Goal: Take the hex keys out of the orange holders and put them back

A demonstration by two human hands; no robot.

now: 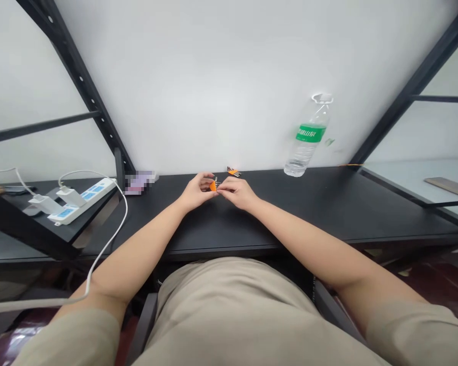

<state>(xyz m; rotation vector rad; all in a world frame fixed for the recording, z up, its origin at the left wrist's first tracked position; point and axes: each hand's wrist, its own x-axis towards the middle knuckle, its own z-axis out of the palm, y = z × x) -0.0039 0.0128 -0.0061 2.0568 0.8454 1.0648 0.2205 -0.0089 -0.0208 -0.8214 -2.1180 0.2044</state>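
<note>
Above the black table, my left hand pinches a small orange object between thumb and fingers. Its exact kind is too small to tell; a dark bit shows at its top. My right hand is closed at the right side of this object, its thumb and forefinger pinched at thin pale loops beside the orange part. The fingertips partly hide what they grip. Just beyond my right hand, a small orange, black and silvery item lies near the wall.
A clear bottle with a green label stands on the black table by the wall. To the left are a blurred purplish packet and a white power strip with chargers. A white cable hangs over my left forearm. Black metal frames flank the table.
</note>
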